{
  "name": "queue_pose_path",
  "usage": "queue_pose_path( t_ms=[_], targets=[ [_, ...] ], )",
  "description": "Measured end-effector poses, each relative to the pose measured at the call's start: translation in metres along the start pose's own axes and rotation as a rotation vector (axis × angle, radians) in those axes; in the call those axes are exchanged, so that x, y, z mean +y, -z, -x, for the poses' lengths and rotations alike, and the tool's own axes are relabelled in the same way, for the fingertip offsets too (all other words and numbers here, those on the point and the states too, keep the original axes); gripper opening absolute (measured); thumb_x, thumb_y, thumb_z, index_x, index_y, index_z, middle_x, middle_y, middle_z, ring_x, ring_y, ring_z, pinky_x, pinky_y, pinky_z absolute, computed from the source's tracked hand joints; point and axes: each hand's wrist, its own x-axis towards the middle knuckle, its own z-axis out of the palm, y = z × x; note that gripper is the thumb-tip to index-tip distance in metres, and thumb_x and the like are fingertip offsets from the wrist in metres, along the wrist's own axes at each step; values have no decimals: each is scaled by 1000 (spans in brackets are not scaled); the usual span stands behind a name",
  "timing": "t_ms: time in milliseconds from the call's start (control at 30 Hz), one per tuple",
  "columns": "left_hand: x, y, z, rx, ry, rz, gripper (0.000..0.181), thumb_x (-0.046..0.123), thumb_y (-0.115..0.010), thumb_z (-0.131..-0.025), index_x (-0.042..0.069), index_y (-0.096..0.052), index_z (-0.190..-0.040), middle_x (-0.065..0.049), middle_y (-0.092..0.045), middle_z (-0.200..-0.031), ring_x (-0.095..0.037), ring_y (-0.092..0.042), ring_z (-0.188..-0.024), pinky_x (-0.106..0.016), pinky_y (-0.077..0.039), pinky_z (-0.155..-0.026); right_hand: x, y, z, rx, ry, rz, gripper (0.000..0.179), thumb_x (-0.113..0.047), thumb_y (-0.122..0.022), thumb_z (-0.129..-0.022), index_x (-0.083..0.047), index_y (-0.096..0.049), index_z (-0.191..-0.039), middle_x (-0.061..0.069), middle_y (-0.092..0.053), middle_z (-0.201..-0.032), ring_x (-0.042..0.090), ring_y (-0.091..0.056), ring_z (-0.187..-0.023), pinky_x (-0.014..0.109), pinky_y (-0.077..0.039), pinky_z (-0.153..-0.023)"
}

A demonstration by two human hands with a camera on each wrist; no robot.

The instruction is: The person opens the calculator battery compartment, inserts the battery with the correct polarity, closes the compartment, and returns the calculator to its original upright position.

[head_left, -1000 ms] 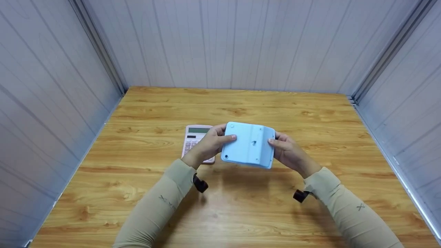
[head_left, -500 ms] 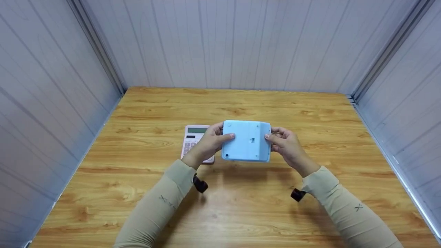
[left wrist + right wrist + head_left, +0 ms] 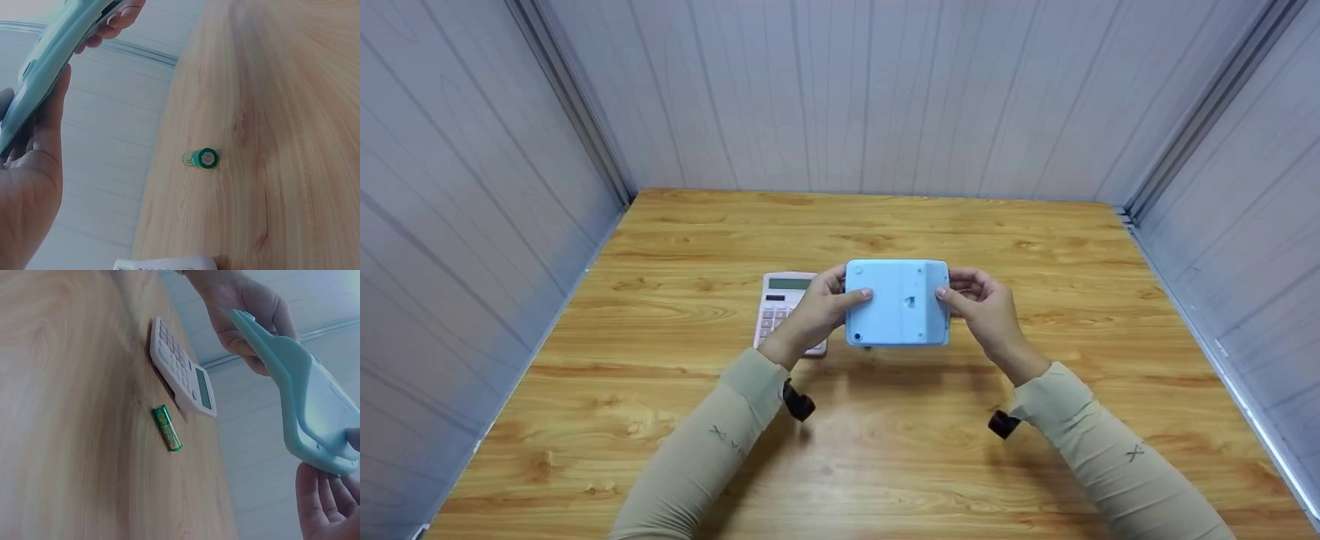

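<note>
A light blue calculator (image 3: 892, 307) is held up above the table with its back toward me. My left hand (image 3: 819, 304) pinches its left edge, thumb on the back and the other fingers behind. At the opposite edge my right hand (image 3: 988, 309) grips it the same way, thumb on the raised sloping part. Its keys and screen face away and cannot be seen. Below it on the table lies a green battery (image 3: 167, 428), almost wholly covered by the calculator in the head view. The left wrist view shows the same battery (image 3: 201, 158) end-on.
A pink calculator (image 3: 789, 284) lies face up on the wooden table (image 3: 697, 247), partly behind my left hand and forearm. White panel walls (image 3: 840, 97) close off the back and both sides. A small black wrist camera (image 3: 799, 405) hangs at my left cuff.
The blue calculator has turned from tilted to nearly level, its right end shifting slightly left and up. My right hand has moved with it; my left hand has stayed almost in place.
</note>
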Motion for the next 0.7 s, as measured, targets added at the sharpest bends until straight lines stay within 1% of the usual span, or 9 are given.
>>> queue_pose_path(
  t_ms=[100,200,267,367,500,700],
  targets=[
    [-1,0,0,15,4,-4,50,6,-64,-108,-1,-50,-155,-22,-67,-143,-26,-74,-122,-48,-63,-104,0,-1,1,29,50,42,42,-12,-79,-100,3,-65,-136,13,-69,-126,14,-69,-102,21,-62,-86],
    [-2,1,-1,37,3,-6,49,6,-64,-108,0,-51,-155,-22,-67,-144,-27,-73,-123,-48,-62,-104,-2,-2,3,39,92,79,44,-13,-79,-99,4,-64,-137,18,-66,-136,17,-67,-111,18,-60,-92],
    [-2,2,-1,48,0,-5,49,6,-64,-108,0,-51,-154,-22,-67,-143,-27,-73,-124,-48,-62,-104,-3,-4,4,39,113,100,44,-13,-80,-99,3,-65,-137,20,-66,-139,19,-66,-116,17,-58,-93],
    [-2,2,-1,59,-5,-4,48,7,-65,-108,0,-52,-154,-22,-68,-143,-28,-73,-125,-48,-62,-105,-4,-8,5,37,134,119,44,-12,-81,-98,2,-66,-137,20,-67,-137,24,-65,-119,18,-58,-93],
    [-4,2,-2,67,-8,-3,49,7,-65,-108,0,-51,-154,-23,-68,-142,-29,-73,-124,-50,-62,-104,-4,-12,5,30,152,145,44,-11,-82,-97,0,-68,-137,21,-68,-134,29,-63,-121,24,-56,-95],
    [-4,0,-3,81,-7,7,50,6,-64,-108,0,-50,-156,-22,-67,-144,-29,-72,-126,-49,-62,-105,-5,-19,6,30,159,198,46,-12,-82,-96,-1,-68,-138,19,-67,-138,33,-64,-123,38,-55,-100]
  ],
)
